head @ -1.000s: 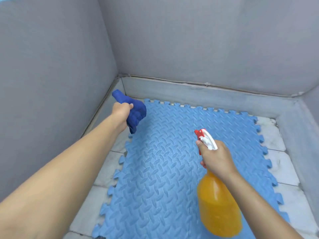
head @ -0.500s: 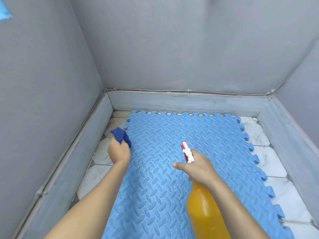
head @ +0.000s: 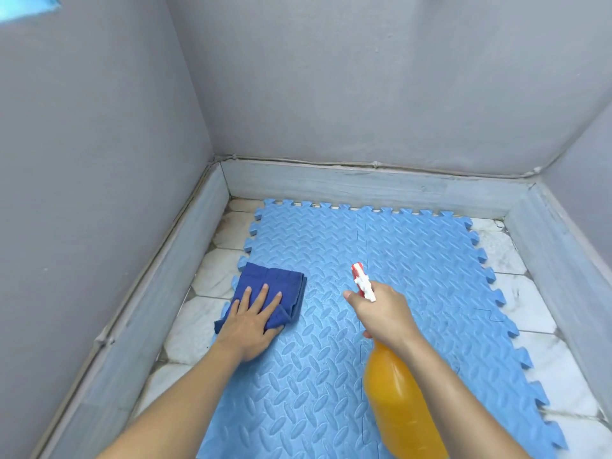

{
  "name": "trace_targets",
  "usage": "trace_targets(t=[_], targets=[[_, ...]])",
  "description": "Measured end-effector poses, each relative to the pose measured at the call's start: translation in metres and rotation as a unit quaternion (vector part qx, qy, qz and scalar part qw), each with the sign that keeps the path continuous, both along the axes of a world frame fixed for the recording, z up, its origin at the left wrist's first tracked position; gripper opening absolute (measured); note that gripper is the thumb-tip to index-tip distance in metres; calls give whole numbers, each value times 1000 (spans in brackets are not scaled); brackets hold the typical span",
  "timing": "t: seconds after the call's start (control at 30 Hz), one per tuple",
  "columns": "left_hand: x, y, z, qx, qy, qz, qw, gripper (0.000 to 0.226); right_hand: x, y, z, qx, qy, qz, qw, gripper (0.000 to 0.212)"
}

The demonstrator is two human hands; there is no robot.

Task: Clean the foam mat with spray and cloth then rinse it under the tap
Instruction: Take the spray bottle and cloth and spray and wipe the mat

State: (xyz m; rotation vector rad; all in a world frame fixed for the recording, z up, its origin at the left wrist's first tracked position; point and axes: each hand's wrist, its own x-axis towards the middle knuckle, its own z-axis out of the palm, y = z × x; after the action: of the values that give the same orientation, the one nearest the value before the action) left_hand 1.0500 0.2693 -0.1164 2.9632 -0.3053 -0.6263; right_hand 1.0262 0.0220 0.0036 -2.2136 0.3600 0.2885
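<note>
A small walled corner of a home's wash or utility area is shown, seemingly a bare cubicle. Plain grey painted walls (head: pixel 364 77) are seen on three sides, and a low grey skirting (head: pixel 364 185) is run along their foot. The floor (head: pixel 212 279) is laid with white marbled tiles, stained near the far-left corner. Much of the floor is covered by an interlocking blue foam mat (head: pixel 414 260) with a ribbed tread pattern. A domestic cleaning setting is suggested by a folded blue cloth (head: pixel 275 286) and an orange spray bottle (head: pixel 400 405).
</note>
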Motion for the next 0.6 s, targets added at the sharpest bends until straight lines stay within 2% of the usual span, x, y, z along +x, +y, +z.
trace_targets(t=[0.1, 0.2, 0.37, 0.5, 0.6], targets=[[-17, 3, -6, 13, -13, -4, 1000, 89, -3, 1, 4, 49, 16, 9, 999, 21], [-17, 3, -6, 3, -12, 8, 1000, 101, -7, 0, 9, 46, 36, 31, 998, 24], [-14, 5, -7, 0, -5, 16, 1000, 65, -17, -36, 12, 81, 15, -122, 989, 20], [-14, 3, -8, -8, -17, 21, 1000, 62, -29, -77, 4, 139, 30, -233, 962, 20], [-11, 1, -8, -31, -24, 36, 999, 58, -37, -104, -3, 133, 25, -313, 940, 22]])
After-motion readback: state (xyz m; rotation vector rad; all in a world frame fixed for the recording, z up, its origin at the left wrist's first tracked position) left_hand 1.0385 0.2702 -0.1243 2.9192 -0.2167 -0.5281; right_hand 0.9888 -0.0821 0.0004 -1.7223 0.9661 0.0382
